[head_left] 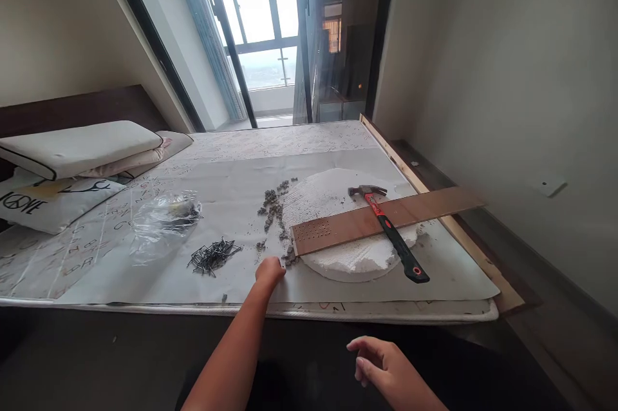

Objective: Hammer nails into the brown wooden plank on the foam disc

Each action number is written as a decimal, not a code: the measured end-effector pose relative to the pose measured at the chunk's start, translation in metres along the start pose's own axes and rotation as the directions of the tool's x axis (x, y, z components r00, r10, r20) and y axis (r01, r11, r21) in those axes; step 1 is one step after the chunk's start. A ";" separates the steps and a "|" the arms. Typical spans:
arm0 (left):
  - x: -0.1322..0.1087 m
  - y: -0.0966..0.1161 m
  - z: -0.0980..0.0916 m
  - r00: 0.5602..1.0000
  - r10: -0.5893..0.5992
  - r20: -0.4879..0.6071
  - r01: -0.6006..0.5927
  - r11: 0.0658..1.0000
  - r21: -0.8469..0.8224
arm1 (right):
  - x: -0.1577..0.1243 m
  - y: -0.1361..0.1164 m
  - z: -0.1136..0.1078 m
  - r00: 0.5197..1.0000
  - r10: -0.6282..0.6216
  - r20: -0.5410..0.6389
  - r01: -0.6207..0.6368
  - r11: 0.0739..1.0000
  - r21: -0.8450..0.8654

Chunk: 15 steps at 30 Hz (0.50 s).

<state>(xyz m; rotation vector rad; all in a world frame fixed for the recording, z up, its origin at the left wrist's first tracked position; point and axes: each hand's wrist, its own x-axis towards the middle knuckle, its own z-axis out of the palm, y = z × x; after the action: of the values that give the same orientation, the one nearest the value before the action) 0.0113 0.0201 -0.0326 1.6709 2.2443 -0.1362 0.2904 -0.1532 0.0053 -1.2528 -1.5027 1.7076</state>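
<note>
My left hand (269,269) reaches out over the paper-covered mattress (145,269), fingers curled closed at the near end of a trail of small grey bits (274,208); what it pinches is hidden. My right hand (381,363) hovers low near the mattress's front edge, fingers loosely spread and holding nothing. A brown wooden strip (338,225) with rows of small holes lies across a round white foam disc (333,256). A hammer (393,234) with a red and black handle rests on the strip. A pile of dark nails (212,255) sits left of my left hand.
A crumpled clear plastic bag (161,221) lies left of the nails. Pillows (72,150) are stacked at the far left. A wooden rail (434,205) runs along the mattress's right side beside the wall. Glass doors (255,31) stand beyond.
</note>
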 end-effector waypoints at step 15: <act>-0.030 0.024 -0.061 0.954 0.025 -0.299 -0.259 0.567 -0.782 | -0.014 -0.011 -0.032 0.999 -0.005 -0.043 0.004 0.999 -0.033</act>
<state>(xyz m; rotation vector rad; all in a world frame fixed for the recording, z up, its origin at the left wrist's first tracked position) 0.0287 0.0162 0.0371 1.3333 1.8067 1.0744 0.3226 -0.1482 0.0211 -1.2942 -1.5130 1.6484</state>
